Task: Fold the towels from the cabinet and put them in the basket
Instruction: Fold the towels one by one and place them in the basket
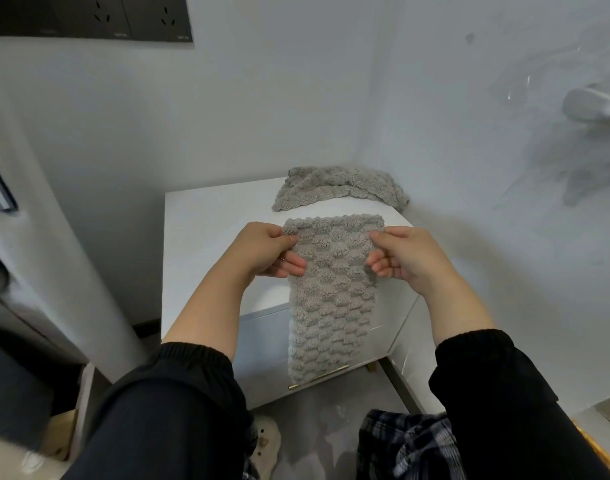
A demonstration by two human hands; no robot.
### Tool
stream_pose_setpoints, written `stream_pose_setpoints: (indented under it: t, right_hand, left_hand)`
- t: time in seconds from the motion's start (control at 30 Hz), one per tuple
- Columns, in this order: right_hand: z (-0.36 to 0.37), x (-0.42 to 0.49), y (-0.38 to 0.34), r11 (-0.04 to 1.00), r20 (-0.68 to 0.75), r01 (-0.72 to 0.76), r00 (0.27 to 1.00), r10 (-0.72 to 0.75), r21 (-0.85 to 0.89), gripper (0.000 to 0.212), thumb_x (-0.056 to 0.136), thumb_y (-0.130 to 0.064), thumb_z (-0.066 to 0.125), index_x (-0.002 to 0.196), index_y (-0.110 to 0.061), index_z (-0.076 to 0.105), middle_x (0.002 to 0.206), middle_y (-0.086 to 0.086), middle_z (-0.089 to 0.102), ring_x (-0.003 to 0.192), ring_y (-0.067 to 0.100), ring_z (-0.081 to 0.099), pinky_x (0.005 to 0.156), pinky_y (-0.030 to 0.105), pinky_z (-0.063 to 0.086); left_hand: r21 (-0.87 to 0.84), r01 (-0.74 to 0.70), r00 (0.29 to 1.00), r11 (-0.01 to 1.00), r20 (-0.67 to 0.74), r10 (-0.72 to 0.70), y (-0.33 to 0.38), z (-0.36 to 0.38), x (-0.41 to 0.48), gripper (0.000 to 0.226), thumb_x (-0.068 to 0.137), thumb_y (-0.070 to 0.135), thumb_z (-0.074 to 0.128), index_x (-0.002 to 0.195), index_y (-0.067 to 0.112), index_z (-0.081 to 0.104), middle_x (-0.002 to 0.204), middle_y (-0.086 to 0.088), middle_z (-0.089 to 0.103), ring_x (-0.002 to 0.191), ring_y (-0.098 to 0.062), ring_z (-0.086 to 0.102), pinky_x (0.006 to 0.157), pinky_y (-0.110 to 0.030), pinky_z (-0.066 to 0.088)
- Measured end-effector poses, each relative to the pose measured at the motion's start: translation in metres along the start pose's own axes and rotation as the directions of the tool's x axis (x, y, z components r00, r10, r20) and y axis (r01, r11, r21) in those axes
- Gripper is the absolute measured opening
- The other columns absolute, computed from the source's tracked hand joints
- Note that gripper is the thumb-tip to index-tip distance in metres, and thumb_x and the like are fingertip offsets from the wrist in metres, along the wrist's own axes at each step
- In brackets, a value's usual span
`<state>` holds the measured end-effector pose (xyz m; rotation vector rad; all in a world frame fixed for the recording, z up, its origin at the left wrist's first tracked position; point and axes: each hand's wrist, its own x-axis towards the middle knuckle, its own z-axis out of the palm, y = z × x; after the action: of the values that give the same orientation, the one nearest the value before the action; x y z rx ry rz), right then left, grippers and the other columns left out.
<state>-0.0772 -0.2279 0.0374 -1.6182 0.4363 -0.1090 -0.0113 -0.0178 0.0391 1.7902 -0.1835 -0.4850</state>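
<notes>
I hold a grey, bumpy-textured towel (pixel 333 289) up in front of me, hanging down lengthwise over the front of the white cabinet (pixel 206 244). My left hand (pixel 267 252) pinches its upper left corner and my right hand (pixel 404 256) pinches its upper right corner. A second grey towel (pixel 338 188) of the same texture lies crumpled at the back right of the cabinet top, against the wall. No basket is in view.
The cabinet stands in a corner between two white walls; its drawer front has a gold handle (pixel 319 377). A dark socket panel (pixel 88 17) is on the wall at upper left. Dark furniture (pixel 16 393) stands at the left. My plaid-clad legs show below.
</notes>
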Motion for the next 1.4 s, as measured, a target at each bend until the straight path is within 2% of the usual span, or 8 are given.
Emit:
stream_pose_setpoints:
  t: [0.17,0.37,0.5,0.63,0.73,1.03,1.17,1.4]
  right_hand:
    - [-0.001,-0.001,-0.003,0.981,0.062,-0.049,0.997,0.038,0.190,0.005,0.096,-0.013,0.054,0.095,-0.009,0.053,0.068,0.011,0.072,0.056,0.017,0.069,0.052,0.023,0.056]
    - [0.003,0.010,-0.005,0.940,0.087,-0.061,0.996,0.033,0.336,0.024,0.100,-0.025,0.046,0.115,-0.006,0.045,0.096,0.026,0.069,0.077,0.026,0.073,0.068,0.030,0.060]
    - [0.007,0.016,-0.009,0.921,0.083,-0.081,0.995,0.053,0.382,0.038,0.099,-0.045,0.041,0.096,-0.010,0.055,0.094,0.022,0.069,0.090,0.033,0.069,0.083,0.040,0.056]
    - [0.011,0.027,-0.006,0.956,0.055,0.035,0.997,-0.053,0.290,0.013,0.093,-0.011,0.056,0.084,-0.006,0.063,0.087,0.013,0.065,0.084,0.027,0.066,0.077,0.036,0.058]
    - [0.013,0.033,0.001,0.992,0.005,0.072,0.997,-0.073,0.104,0.020,0.088,0.006,0.055,0.084,-0.010,0.067,0.077,0.008,0.059,0.072,0.019,0.057,0.067,0.031,0.053]
    - [0.013,0.042,0.017,0.963,-0.095,0.083,0.989,-0.110,-0.258,0.025,0.081,0.007,0.064,0.075,-0.017,0.069,0.072,0.007,0.060,0.063,0.022,0.056,0.067,0.037,0.054]
    - [0.013,0.040,0.013,0.950,-0.072,0.064,0.993,-0.090,-0.306,0.022,0.084,0.009,0.060,0.078,-0.012,0.065,0.063,0.010,0.058,0.044,0.017,0.055,0.043,0.023,0.048]
    - [0.011,0.037,0.016,0.893,-0.012,0.072,0.996,-0.086,-0.444,0.018,0.082,0.007,0.065,0.095,-0.006,0.066,0.072,0.003,0.050,0.046,0.013,0.051,0.042,0.018,0.047]
  left_hand:
    - [-0.103,-0.015,1.000,0.995,-0.023,0.012,0.000,-0.001,0.003,0.010,0.097,0.013,0.051,0.100,0.007,0.059,0.088,-0.012,0.073,0.067,-0.013,0.072,0.056,-0.022,0.055]
    - [-0.249,-0.003,0.996,0.969,-0.082,-0.018,0.004,-0.001,0.012,0.031,0.097,0.028,0.043,0.107,0.005,0.060,0.091,-0.014,0.074,0.086,-0.020,0.073,0.079,-0.033,0.056]
    - [-0.295,-0.025,0.986,0.955,-0.167,-0.026,0.003,-0.005,0.020,0.045,0.097,0.045,0.043,0.104,0.005,0.061,0.089,-0.015,0.074,0.083,-0.019,0.073,0.073,-0.027,0.058]
    - [-0.289,-0.095,0.969,0.953,-0.245,0.023,0.001,-0.004,0.027,0.018,0.089,0.024,0.064,0.085,0.007,0.068,0.091,-0.012,0.071,0.089,-0.024,0.069,0.080,-0.029,0.057]
    - [-0.202,-0.097,0.972,0.975,-0.231,0.049,-0.005,-0.003,0.027,0.010,0.085,0.003,0.065,0.080,0.010,0.069,0.083,-0.009,0.067,0.077,-0.018,0.062,0.074,-0.022,0.057]
    - [0.148,-0.042,0.977,0.988,-0.199,0.072,-0.019,-0.004,0.029,0.022,0.078,-0.003,0.065,0.072,0.018,0.069,0.075,-0.007,0.066,0.063,-0.016,0.058,0.066,-0.026,0.051]
    - [0.200,-0.019,0.982,0.980,-0.179,0.056,-0.017,-0.001,0.026,0.019,0.081,-0.003,0.061,0.077,0.014,0.067,0.067,-0.008,0.061,0.055,-0.015,0.056,0.050,-0.021,0.047]
    - [0.252,0.015,0.991,0.968,-0.134,0.020,-0.018,0.000,0.028,0.011,0.087,0.009,0.060,0.082,0.006,0.070,0.064,-0.006,0.060,0.051,-0.014,0.055,0.046,-0.018,0.045]
